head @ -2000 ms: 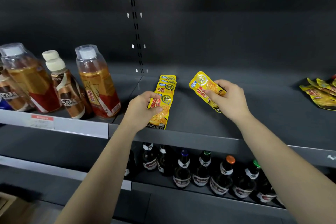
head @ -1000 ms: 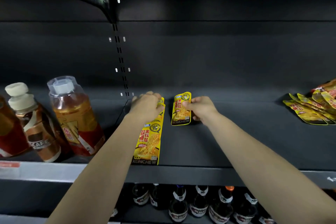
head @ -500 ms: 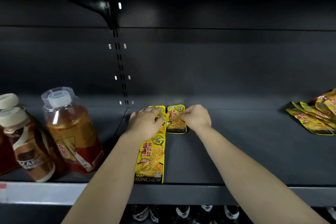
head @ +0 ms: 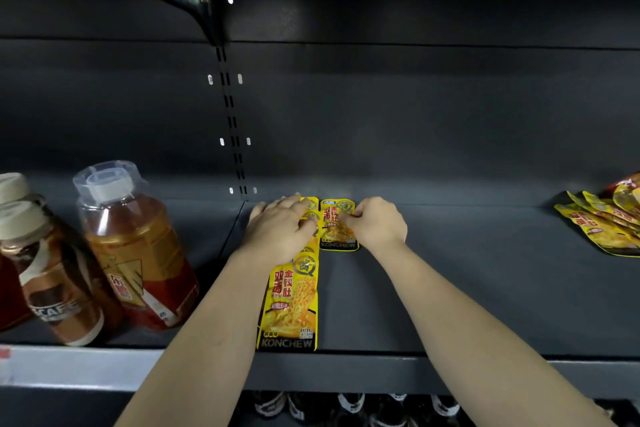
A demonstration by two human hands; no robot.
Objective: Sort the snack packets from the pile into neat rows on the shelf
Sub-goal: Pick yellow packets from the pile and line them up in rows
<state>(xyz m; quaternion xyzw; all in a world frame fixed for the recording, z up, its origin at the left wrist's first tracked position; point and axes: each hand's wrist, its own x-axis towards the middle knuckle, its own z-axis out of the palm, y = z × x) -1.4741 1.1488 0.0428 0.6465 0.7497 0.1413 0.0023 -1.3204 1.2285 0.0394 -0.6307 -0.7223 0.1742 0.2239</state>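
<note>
The right grip (head: 375, 224) is curled, its fingertips (head: 344, 217) pinching the right side of the new packet (head: 337, 231). That packet lies flat at the very back of the shelf (head: 450, 288), printed side up and just beside the first row (head: 290, 305) on its left. The left grip (head: 280, 231) is released and spread flat, pressing on the rear packets of that row, an overlapped line running from the back wall to the shelf's front lip. The step in hand looks to be seating the first packet of a second row. To do it well, the flat palm should pin the finished row so nothing slides while the right fingers nudge the new packet square. Its long edge should run parallel with its neighbour, its top level with the rearmost packet, with no sideways overlap. Only then let go, lifting straight up so the slick foil does not drag. The pile (head: 602, 222) lies well apart at the right end; a tea bottle (head: 138, 253) and coffee bottles (head: 52, 274) stand to the left.
</note>
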